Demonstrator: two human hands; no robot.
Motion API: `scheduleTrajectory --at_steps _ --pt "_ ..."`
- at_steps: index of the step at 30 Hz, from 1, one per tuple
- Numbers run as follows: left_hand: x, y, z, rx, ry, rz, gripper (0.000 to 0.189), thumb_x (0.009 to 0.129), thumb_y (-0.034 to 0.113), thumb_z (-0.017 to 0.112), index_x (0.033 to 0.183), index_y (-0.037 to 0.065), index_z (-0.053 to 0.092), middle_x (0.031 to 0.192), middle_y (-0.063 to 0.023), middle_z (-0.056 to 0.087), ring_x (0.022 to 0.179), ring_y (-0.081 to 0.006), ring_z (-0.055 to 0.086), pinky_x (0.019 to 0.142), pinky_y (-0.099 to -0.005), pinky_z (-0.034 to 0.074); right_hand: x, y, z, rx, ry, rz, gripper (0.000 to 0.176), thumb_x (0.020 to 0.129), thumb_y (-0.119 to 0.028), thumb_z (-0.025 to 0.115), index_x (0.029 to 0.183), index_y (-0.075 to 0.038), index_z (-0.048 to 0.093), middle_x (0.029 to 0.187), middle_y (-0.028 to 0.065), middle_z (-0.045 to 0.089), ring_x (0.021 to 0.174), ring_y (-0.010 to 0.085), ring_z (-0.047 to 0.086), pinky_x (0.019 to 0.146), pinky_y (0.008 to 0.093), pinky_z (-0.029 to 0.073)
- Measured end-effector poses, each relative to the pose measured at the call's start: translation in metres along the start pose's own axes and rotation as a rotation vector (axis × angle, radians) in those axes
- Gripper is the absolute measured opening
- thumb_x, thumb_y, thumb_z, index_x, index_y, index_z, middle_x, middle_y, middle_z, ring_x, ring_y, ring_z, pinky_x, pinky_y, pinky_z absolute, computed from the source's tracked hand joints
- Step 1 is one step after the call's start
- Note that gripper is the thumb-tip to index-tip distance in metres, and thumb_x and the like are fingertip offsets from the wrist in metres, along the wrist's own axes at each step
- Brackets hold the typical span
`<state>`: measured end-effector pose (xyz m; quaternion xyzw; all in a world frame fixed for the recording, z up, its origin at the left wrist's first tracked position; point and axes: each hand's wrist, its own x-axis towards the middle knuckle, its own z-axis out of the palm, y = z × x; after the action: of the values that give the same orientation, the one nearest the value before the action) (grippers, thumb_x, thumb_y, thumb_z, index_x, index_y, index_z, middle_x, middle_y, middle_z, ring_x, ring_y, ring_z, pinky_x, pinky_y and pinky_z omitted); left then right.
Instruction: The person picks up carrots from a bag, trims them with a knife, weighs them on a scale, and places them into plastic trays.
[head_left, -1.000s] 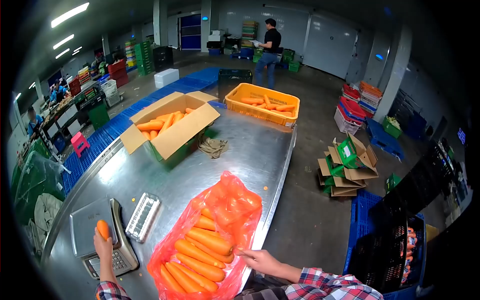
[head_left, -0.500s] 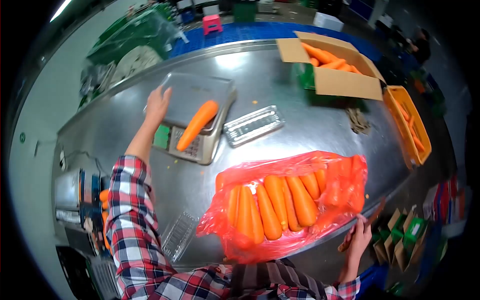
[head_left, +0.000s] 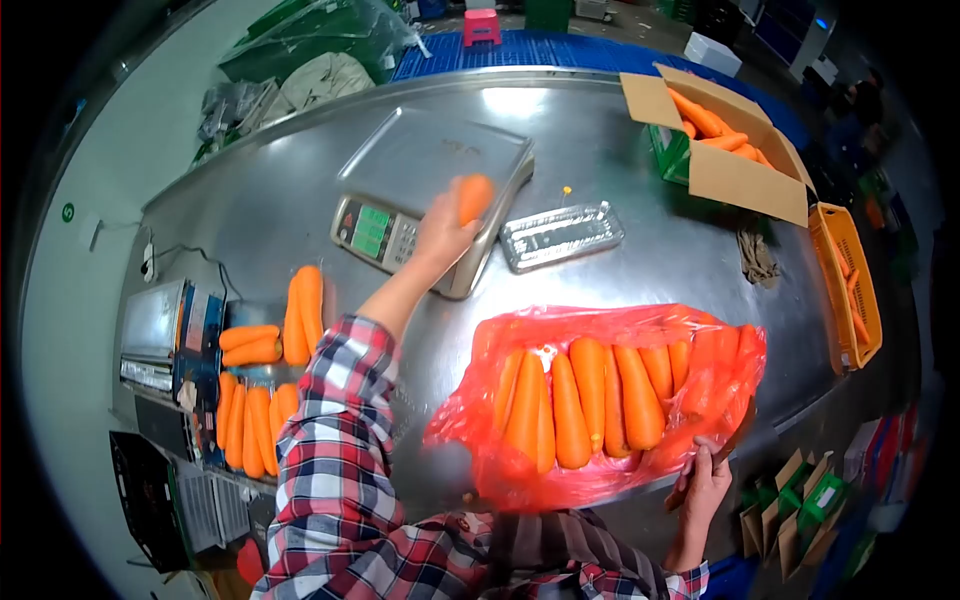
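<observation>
My left hand (head_left: 441,234) grips a carrot (head_left: 473,197) just above the front edge of the digital scale (head_left: 432,165), whose pan is bare. My right hand (head_left: 704,483) rests at the table's near edge, fingers touching the rim of the red plastic bag (head_left: 520,470). Several carrots (head_left: 590,390) lie side by side on that bag. A clear plastic tray (head_left: 560,234) lies to the right of the scale.
More carrots (head_left: 265,345) are stacked at the left beside a sealing machine (head_left: 155,330). A cardboard box of carrots (head_left: 735,150) and an orange crate (head_left: 850,285) stand at the right on the steel table (head_left: 280,190). Folded boxes lie on the floor.
My left hand left the scale's far side and picked the carrot up off the pan. The view swung left, showing the stacked carrots. The right hand stays at the bag's edge.
</observation>
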<state>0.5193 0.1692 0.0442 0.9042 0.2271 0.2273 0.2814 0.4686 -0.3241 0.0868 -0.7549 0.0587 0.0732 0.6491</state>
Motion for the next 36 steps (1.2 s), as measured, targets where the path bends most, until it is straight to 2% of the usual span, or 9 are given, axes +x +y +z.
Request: scheduleTrajectory --at_steps 5,13,18,22,25,28,29,32,36 --pt "-0.125 -0.011 -0.073 -0.220 -0.151 -0.208 0.077 0.074 0.026 0.072 0.137 0.001 0.035 0.124 -0.0219 0.054 0.114 -0.0333 0.053 0.096 -0.0362 0.042 -0.011 -0.005 0.005 -0.021 -0.055 0.022 0.020 0.096 -0.014 0.047 0.105 -0.002 0.059 0.059 0.0004 0.047 0.039 0.0050 0.039 0.036 0.0188 0.031" --pt "-0.316 -0.051 -0.095 0.052 -0.354 -0.282 0.071 0.070 0.018 0.074 0.132 0.002 0.042 0.122 -0.0194 0.054 0.113 -0.0337 0.053 0.097 -0.0365 0.041 -0.024 -0.004 0.025 -0.045 -0.242 -0.034 0.019 0.095 -0.013 0.050 0.106 -0.002 0.061 0.062 -0.0009 0.051 0.043 0.0037 0.041 0.038 0.0195 0.030" --pt "-0.281 -0.003 -0.109 0.119 -0.169 0.103 0.060 0.072 0.018 0.073 0.125 0.004 0.050 0.121 -0.0159 0.055 0.112 -0.0349 0.052 0.099 -0.0395 0.039 -0.027 0.000 0.018 0.024 -0.300 -0.084 0.020 0.096 -0.015 0.050 0.106 -0.002 0.061 0.062 0.0003 0.051 0.041 0.0050 0.042 0.039 0.0188 0.033" --pt "-0.254 0.126 -0.078 0.090 -0.416 0.659 0.052 0.073 0.017 0.071 0.122 0.008 0.054 0.121 -0.0146 0.055 0.118 -0.0320 0.048 0.104 -0.0499 0.032 -0.035 0.010 0.017 0.046 -0.369 0.017 0.021 0.096 -0.015 0.050 0.109 -0.002 0.061 0.067 0.0007 0.055 0.042 0.0036 0.042 0.039 0.0181 0.032" --pt "-0.277 0.107 -0.050 0.219 -0.598 0.734 0.051 0.073 0.016 0.069 0.120 0.007 0.054 0.120 -0.0157 0.053 0.118 -0.0314 0.048 0.105 -0.0501 0.031 -0.044 0.035 0.018 0.009 -0.434 0.126 0.027 0.094 -0.014 0.051 0.118 -0.004 0.057 0.081 0.0003 0.062 0.042 0.0027 0.041 0.040 0.0176 0.033" --pt "-0.309 0.079 -0.057 0.197 -0.644 0.678 0.035 0.075 0.012 0.066 0.109 0.005 0.060 0.097 -0.0130 0.060 0.092 -0.0301 0.057 0.098 -0.0472 0.038 -0.053 0.082 0.012 -0.343 -0.567 0.044 0.039 0.088 -0.016 0.060 0.124 -0.003 0.054 0.100 0.0149 0.067 0.088 0.0204 0.065 0.079 0.0292 0.049" --pt "-0.320 0.070 -0.058 0.183 -0.677 0.642 0.031 0.076 0.012 0.065 0.105 0.005 0.062 0.091 -0.0122 0.061 0.086 -0.0297 0.059 0.096 -0.0462 0.040 -0.056 0.104 0.015 -0.287 -0.565 -0.124 0.035 0.087 -0.016 0.061 0.119 -0.004 0.057 0.097 0.0181 0.066 0.085 0.0233 0.066 0.076 0.0299 0.050" --pt "-0.336 0.065 -0.059 0.075 -0.718 0.563 0.022 0.077 0.011 0.066 0.099 0.005 0.064 0.084 -0.0109 0.062 0.080 -0.0295 0.060 0.087 -0.0439 0.044 -0.065 0.108 0.008 -0.399 -0.623 -0.081 0.032 0.087 -0.016 0.061 0.115 -0.003 0.059 0.092 0.0187 0.066 0.085 0.0250 0.066 0.076 0.0306 0.050" --pt "-0.301 0.090 -0.038 0.082 -0.279 0.530 0.018 0.077 0.018 0.068 0.089 0.005 0.065 0.079 -0.0110 0.063 0.073 -0.0308 0.060 0.071 -0.0407 0.047 -0.071 0.100 0.007 -0.433 -0.613 -0.155 0.029 0.087 -0.015 0.061 0.113 -0.002 0.060 0.093 0.0191 0.066 0.086 0.0257 0.067 0.075 0.0307 0.050"
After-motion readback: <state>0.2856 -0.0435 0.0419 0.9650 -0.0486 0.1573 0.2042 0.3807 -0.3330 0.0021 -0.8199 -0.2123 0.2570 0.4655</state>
